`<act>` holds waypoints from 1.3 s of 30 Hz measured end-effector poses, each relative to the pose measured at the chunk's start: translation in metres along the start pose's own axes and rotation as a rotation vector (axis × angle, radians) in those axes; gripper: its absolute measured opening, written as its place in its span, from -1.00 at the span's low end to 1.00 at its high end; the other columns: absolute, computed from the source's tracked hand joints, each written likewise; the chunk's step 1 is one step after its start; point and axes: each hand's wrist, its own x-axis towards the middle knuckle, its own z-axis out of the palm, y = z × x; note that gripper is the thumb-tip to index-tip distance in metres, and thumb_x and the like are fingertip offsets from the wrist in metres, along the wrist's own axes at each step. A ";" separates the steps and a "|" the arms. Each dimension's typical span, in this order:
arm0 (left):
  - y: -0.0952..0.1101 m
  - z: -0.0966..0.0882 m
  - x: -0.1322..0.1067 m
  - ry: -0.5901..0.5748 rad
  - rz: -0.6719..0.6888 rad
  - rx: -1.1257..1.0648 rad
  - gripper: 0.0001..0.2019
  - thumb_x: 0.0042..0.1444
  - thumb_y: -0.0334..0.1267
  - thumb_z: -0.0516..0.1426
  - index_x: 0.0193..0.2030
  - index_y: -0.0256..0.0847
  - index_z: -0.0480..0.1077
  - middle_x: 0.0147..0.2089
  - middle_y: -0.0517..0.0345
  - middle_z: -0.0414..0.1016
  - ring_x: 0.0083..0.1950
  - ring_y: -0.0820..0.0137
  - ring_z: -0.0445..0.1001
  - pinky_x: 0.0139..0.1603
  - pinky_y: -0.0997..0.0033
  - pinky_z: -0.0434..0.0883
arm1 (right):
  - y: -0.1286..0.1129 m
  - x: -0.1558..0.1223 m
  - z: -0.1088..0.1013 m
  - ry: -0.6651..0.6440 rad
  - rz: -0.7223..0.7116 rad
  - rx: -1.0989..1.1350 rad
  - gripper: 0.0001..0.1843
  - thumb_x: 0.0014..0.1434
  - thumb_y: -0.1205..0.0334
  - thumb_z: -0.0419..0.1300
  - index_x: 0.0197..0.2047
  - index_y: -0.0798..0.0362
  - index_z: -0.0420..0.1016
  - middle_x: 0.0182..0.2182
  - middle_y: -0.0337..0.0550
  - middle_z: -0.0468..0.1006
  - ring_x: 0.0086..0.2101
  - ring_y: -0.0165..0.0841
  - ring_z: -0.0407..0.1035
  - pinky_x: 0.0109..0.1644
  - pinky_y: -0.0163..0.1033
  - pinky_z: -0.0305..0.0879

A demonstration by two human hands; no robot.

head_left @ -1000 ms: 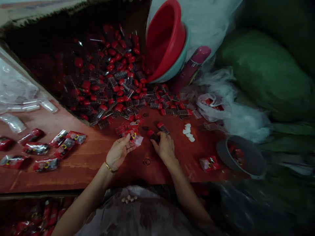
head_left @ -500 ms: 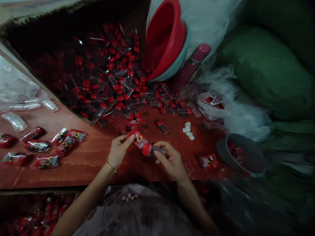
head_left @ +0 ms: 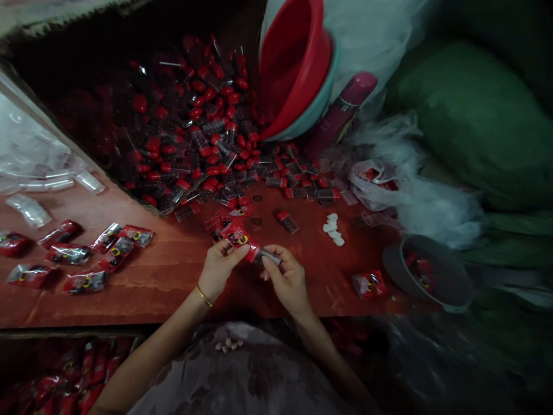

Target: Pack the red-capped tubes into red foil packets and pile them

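Note:
My left hand point(head_left: 221, 268) pinches a small red printed plastic sachet point(head_left: 239, 236) at the middle of a reddish wooden board point(head_left: 173, 282). My right hand point(head_left: 286, 278) grips a small clear vial with a red cap point(head_left: 264, 255), its capped end pushed into the sachet's mouth. Both hands meet just in front of a big heap of red-capped vials point(head_left: 203, 144). A loose vial point(head_left: 286, 222) lies just beyond my right hand.
Filled sachets point(head_left: 86, 253) lie on the board at left, one more sachet point(head_left: 367, 285) at right. White tablets point(head_left: 333, 229), a grey bowl point(head_left: 427, 271), stacked red and teal basins point(head_left: 298, 75), a maroon bottle point(head_left: 341, 112), clear bags point(head_left: 30, 161) and green sacks point(head_left: 466, 127) surround.
My right hand picked a vial up from the board, carried it to the sachet in my left hand, and its red cap has now gone into the sachet's opening.

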 end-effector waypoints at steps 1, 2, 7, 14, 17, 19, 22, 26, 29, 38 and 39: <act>-0.002 0.001 -0.001 0.004 -0.020 -0.009 -0.68 -0.38 -0.15 0.39 -0.48 -0.28 0.49 -0.53 0.23 0.50 -0.50 0.54 0.36 -0.36 0.52 0.34 | 0.000 0.000 0.002 0.015 -0.010 -0.014 -0.78 0.14 0.11 0.14 -0.19 0.05 0.36 -0.63 -0.39 0.35 -0.64 -0.49 0.29 -0.52 -0.38 0.29; -0.005 0.002 -0.001 0.007 -0.042 -0.018 -0.68 -0.40 -0.15 0.40 -0.49 -0.29 0.49 -0.54 0.23 0.49 -0.51 0.55 0.36 -0.37 0.52 0.33 | 0.000 0.001 0.004 0.034 -0.022 -0.030 -0.79 0.14 0.12 0.13 -0.19 0.05 0.36 -0.64 -0.39 0.35 -0.64 -0.48 0.29 -0.53 -0.38 0.28; -0.015 0.005 -0.003 0.026 -0.092 -0.107 -0.65 -0.45 -0.20 0.42 -0.46 -0.28 0.49 -0.47 0.22 0.53 -0.46 0.54 0.39 -0.33 0.53 0.33 | 0.005 0.004 0.014 0.115 -0.087 -0.123 -0.84 0.16 0.15 0.11 -0.21 0.04 0.36 -0.58 -0.35 0.39 -0.62 -0.50 0.31 -0.51 -0.39 0.28; -0.021 0.004 -0.001 0.010 -0.034 -0.033 -0.68 -0.26 -0.04 0.34 -0.54 -0.30 0.48 -0.55 0.20 0.47 -0.49 0.51 0.36 -0.35 0.49 0.32 | 0.006 0.003 0.021 0.117 -0.082 -0.032 -0.85 0.16 0.16 0.11 -0.21 0.03 0.34 -0.56 -0.34 0.42 -0.63 -0.50 0.32 -0.52 -0.39 0.31; -0.024 0.006 -0.002 0.013 -0.045 -0.022 -0.68 -0.33 -0.07 0.37 -0.57 -0.29 0.47 -0.62 0.25 0.40 -0.55 0.55 0.30 -0.44 0.51 0.29 | 0.006 0.004 0.024 0.159 -0.092 -0.044 -0.86 0.18 0.17 0.09 -0.22 0.03 0.34 -0.52 -0.30 0.45 -0.59 -0.48 0.34 -0.50 -0.38 0.33; -0.024 0.008 -0.003 0.019 -0.032 -0.057 -0.69 -0.31 -0.08 0.36 -0.51 -0.29 0.49 -0.57 0.23 0.44 -0.52 0.54 0.32 -0.42 0.52 0.30 | 0.009 0.004 0.026 0.133 -0.115 -0.065 -0.84 0.17 0.17 0.10 -0.18 0.03 0.34 -0.47 -0.26 0.47 -0.55 -0.47 0.37 -0.45 -0.36 0.36; -0.020 0.008 -0.003 0.044 0.001 -0.098 -0.67 -0.22 -0.07 0.32 -0.36 -0.27 0.53 -0.46 0.17 0.51 -0.44 0.50 0.38 -0.42 0.53 0.31 | 0.012 0.003 0.030 0.063 -0.118 -0.053 -0.81 0.15 0.17 0.12 -0.15 0.02 0.34 -0.40 -0.24 0.49 -0.52 -0.47 0.38 -0.42 -0.35 0.37; -0.011 0.004 0.000 -0.033 -0.002 -0.036 -0.66 -0.18 -0.11 0.31 -0.27 -0.29 0.54 -0.42 0.11 0.53 -0.45 0.47 0.39 -0.48 0.52 0.30 | 0.011 0.003 0.035 0.041 -0.041 0.073 -0.83 0.16 0.15 0.11 -0.20 0.02 0.32 -0.38 -0.23 0.48 -0.54 -0.48 0.38 -0.45 -0.36 0.39; -0.002 -0.001 0.003 -0.130 -0.035 0.021 -0.69 -0.20 -0.17 0.33 -0.30 -0.30 0.55 -0.40 0.06 0.55 -0.40 0.43 0.42 -0.43 0.51 0.33 | 0.008 0.003 0.031 -0.057 0.026 0.176 -0.80 0.13 0.10 0.13 -0.21 0.01 0.31 -0.35 -0.22 0.51 -0.51 -0.45 0.42 -0.39 -0.32 0.44; -0.011 0.008 -0.001 -0.169 -0.166 -0.062 -0.61 -0.27 -0.03 0.33 -0.37 -0.32 0.55 -0.57 0.18 0.43 -0.64 0.62 0.17 -0.69 0.58 0.07 | 0.011 0.002 0.020 -0.117 0.036 0.147 -0.80 0.10 0.07 0.15 -0.33 0.02 0.31 -0.55 -0.28 0.53 -0.60 -0.42 0.42 -0.47 -0.31 0.37; -0.014 0.007 -0.002 -0.168 -0.182 -0.066 -0.62 -0.27 -0.03 0.34 -0.39 -0.32 0.55 -0.58 0.19 0.43 -0.64 0.63 0.16 -0.68 0.58 0.07 | 0.012 0.004 0.022 -0.112 0.039 0.157 -0.79 0.08 0.06 0.17 -0.37 0.01 0.30 -0.57 -0.30 0.52 -0.62 -0.43 0.40 -0.50 -0.32 0.35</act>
